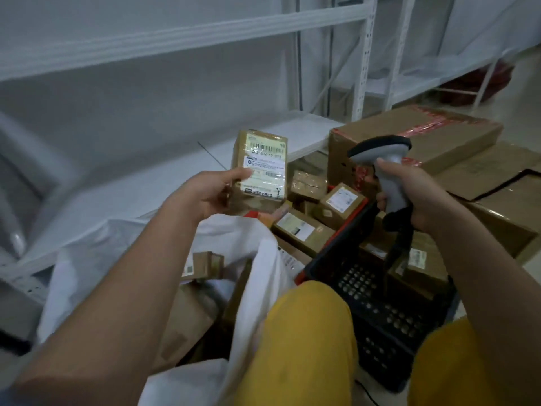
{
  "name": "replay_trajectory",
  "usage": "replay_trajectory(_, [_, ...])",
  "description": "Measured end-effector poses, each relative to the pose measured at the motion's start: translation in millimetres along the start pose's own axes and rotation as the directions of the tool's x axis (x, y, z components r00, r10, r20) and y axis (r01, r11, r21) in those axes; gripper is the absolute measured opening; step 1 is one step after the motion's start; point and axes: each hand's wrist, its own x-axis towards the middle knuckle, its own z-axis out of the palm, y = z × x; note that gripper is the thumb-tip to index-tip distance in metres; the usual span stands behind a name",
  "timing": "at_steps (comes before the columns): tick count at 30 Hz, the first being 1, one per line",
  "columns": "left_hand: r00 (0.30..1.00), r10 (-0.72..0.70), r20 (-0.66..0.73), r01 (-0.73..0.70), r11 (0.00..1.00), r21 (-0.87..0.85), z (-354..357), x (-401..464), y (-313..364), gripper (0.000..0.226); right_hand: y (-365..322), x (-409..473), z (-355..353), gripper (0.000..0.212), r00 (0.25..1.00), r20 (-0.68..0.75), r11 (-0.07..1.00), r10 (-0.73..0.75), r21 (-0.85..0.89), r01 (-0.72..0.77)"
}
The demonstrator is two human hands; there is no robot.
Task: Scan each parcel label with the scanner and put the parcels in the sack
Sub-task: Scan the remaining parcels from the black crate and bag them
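Note:
My left hand (209, 191) holds a small brown parcel (260, 168) upright, its white label with barcodes facing me. My right hand (409, 186) grips a grey handheld scanner (386, 159) by the handle, its head pointing left toward the parcel, a short gap between them. Below my left arm a white sack (257, 259) lies open, with brown parcels (202, 263) inside it. Several more labelled parcels (304, 227) lie in a black plastic crate (380, 303) with a red rim, under the scanner.
Large cardboard boxes (439, 139) with red tape stand behind and to the right of the crate. White metal shelving (175, 42) runs across the back and left. My knees in yellow trousers (307, 341) are at the bottom, against the crate and sack.

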Motion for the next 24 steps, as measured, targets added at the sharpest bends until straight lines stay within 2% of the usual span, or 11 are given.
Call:
replay_trajectory(4, [0.992, -0.074, -0.099, 0.094, 0.971, 0.22, -74, -11, -8, 0.046, 6, -2, 22, 0.026, 0.999, -0.032, 1.0, 0.007, -0.012, -0.007])
replay_trajectory(8, [0.979, -0.16, -0.128, 0.203, 0.848, 0.49, -114, -24, -25, 0.044, 11, 0, 31, 0.039, 0.999, -0.014, 0.998, 0.05, -0.027, -0.051])
replay_trajectory(12, [0.987, -0.137, -0.083, 0.156, 0.724, 0.672, -119, -21, -78, 0.047, 17, 4, 34, 0.05, 0.997, -0.044, 0.998, 0.056, -0.02, -0.057])
replay_trajectory(15, [0.993, -0.052, -0.111, 0.119, 0.615, 0.78, -111, -8, -117, 0.034, 18, 8, 34, 0.045, 0.997, -0.03, 0.997, 0.072, -0.021, -0.072])
replay_trajectory(17, [0.985, -0.015, -0.174, 0.147, 0.613, 0.777, -107, 0, -125, 0.034, 18, 10, 30, 0.035, 0.995, 0.001, 0.995, 0.095, -0.017, -0.095])
replay_trajectory(20, [0.97, 0.061, -0.236, 0.129, 0.693, 0.709, -98, 8, -111, 0.044, 15, 9, 25, 0.029, 0.995, -0.014, 0.995, 0.094, -0.014, -0.095])
replay_trajectory(22, [0.955, 0.174, -0.24, 0.036, 0.737, 0.675, -85, 13, -93, 0.046, 18, 11, 18, 0.036, 0.995, -0.024, 0.995, 0.098, 0.015, -0.098])
replay_trajectory(24, [0.925, 0.315, -0.214, -0.094, 0.734, 0.673, -64, 14, -73, 0.04, 24, 14, 10, 0.044, 0.99, -0.046, 0.99, 0.13, 0.066, -0.127])
